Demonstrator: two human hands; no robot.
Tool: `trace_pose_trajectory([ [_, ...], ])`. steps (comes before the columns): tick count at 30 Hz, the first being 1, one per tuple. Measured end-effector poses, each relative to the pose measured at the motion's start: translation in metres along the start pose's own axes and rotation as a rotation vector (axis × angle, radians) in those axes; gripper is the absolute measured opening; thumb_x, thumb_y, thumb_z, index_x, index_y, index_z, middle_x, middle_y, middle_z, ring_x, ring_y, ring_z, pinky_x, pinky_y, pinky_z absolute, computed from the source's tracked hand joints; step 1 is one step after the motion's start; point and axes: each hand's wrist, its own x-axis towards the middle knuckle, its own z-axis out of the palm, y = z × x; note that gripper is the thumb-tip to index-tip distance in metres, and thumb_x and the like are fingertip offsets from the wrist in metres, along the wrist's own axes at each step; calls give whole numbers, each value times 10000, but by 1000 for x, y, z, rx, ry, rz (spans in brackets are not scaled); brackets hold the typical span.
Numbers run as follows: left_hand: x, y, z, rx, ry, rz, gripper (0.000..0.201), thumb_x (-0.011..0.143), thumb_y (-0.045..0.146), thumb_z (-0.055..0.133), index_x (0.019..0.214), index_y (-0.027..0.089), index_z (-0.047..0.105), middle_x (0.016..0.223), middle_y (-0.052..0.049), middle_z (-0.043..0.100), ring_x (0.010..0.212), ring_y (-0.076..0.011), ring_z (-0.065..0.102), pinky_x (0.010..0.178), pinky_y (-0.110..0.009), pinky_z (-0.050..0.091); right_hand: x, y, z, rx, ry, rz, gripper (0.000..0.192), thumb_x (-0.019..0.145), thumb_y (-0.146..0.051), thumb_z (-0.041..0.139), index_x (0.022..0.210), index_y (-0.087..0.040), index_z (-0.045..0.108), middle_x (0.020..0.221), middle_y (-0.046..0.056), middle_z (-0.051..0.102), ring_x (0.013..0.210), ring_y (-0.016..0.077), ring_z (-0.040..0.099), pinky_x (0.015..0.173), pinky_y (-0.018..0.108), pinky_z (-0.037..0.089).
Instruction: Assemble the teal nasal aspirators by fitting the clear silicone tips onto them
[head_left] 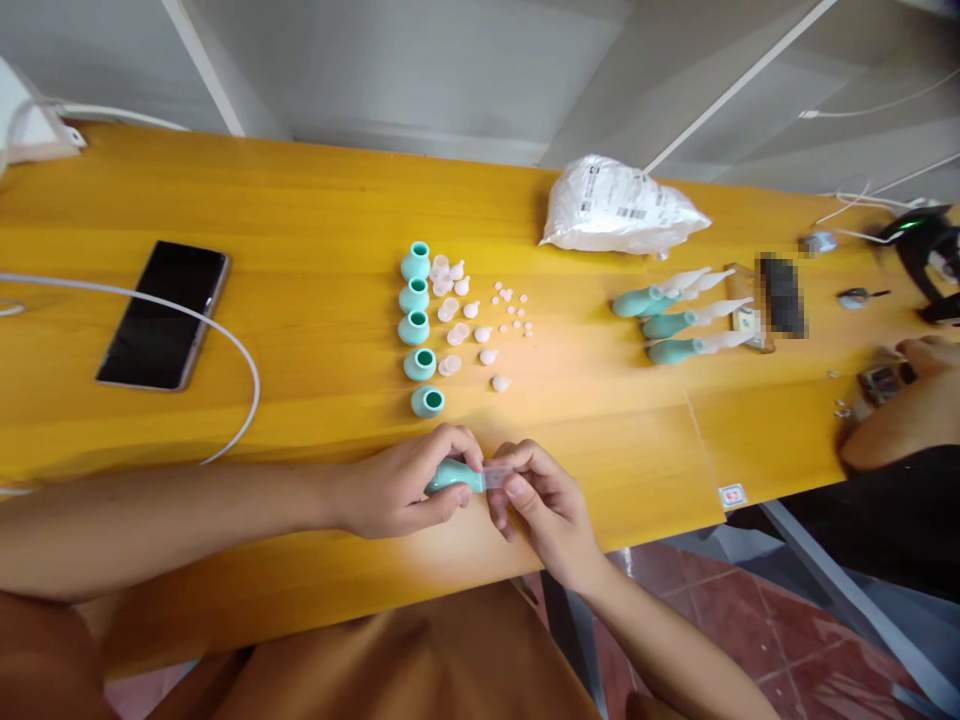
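Within the left hand [409,490], over the table [300,570], a teal bulb [451,476] was gripped, its clear tube [496,478] pinched by the right hand [545,507]; the tube could be bent by hard pressure, and the white pieces [483,334] beyond scattered by a knock.

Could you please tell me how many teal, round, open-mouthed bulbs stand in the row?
5, in line: the farthest teal, round, open-mouthed bulb, the second bulb, middle bulb, fourth bulb, and nearest bulb, closest to the left hand. None appears hidden.
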Motion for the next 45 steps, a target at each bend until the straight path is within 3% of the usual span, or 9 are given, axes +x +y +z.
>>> trace_pose_trajectory([
  [5, -1, -2, 1, 17, -28, 75, 161, 1173, 207, 546, 1302, 255, 463, 1159, -39, 604, 940, -149, 631, 874, -287, 554, -2, 5, -2, -117, -5, -56, 313, 1154, -536, 698, 1077, -237, 649, 828, -18, 669, 549, 105, 589, 443, 211, 448],
  [13, -7, -9, 10, 196, -86, 47, 337, 1175, 252, 610, 1445, 240, 408, 1314, -113, 672, 1119, -195, 710, 955, -331, 610, -7, 5, -10, -987, -44, -535, 169, 1229, -411, 504, 1230, -268, 593, 910, 28, 739, 654, 176, 668, 596, 314, 530],
  [20, -2, 3, 2, 91, -119, -1, 287, 1149, 258, 727, 1356, 215, 533, 1248, -115, 801, 1102, -203, 791, 984, -342, 631, -17, 3, 1, -692, -90, -380, 202, 1252, -332, 390, 1145, -295, 557, 744, -53, 573, 552, 140, 519, 530, 271, 414],
  [24, -2, 5, 2, 69, -170, 97, 161, 1190, 167, 621, 1337, 204, 566, 1224, -109, 805, 1136, -179, 803, 1004, -312, 657, -14, 1, 8, -361, -54, -252, 306, 1266, -390, 310, 1040, -300, 495, 703, -73, 477, 516, 132, 408, 496, 250, 381],
  [27, -2, 9, 7, 193, -157, 210, 175, 1192, 165, 610, 1360, 204, 585, 1303, -127, 799, 1345, -220, 761, 1121, -349, 646, -1, -12, 2, -262, 44, -307, 282, 1261, -423, 322, 1052, -309, 472, 697, -85, 401, 512, 142, 373, 488, 252, 380],
  [30, -2, 18, 12, 603, -9, 256, 189, 1164, 122, 600, 1331, 207, 631, 1227, -77, 826, 1294, -253, 726, 1089, -391, 610, 19, -38, -14, -624, 120, -494, 127, 1220, -408, 529, 1154, -300, 539, 829, -34, 543, 651, 162, 539, 582, 291, 468],
  [35, 1, 43, 16, 1090, 1, 286, 113, 1097, 77, 607, 1093, 155, 689, 965, -50, 752, 877, -227, 612, 800, -395, 507, 56, -67, -23, -1260, -57, -606, 70, 1176, -247, 624, 1244, -260, 610, 994, 35, 684, 797, 189, 668, 722, 339, 554],
  [39, 1, 56, 18, 1356, 27, 354, 169, 1099, 75, 573, 1039, 142, 716, 994, -90, 760, 837, -235, 597, 761, -412, 456, 77, -58, -11, -1590, -160, -676, 85, 1199, -242, 579, 1193, -227, 662, 1056, 101, 743, 965, 275, 724, 823, 403, 580],
  [45, -1, 59, 17, 1482, -1, 216, 229, 1079, 65, 506, 1077, 136, 723, 975, -86, 752, 806, -252, 627, 687, -404, 456, 93, -42, -5, -1754, -206, -702, 163, 1197, -234, 580, 1073, -204, 682, 991, 97, 731, 929, 286, 703, 794, 413, 566],
])
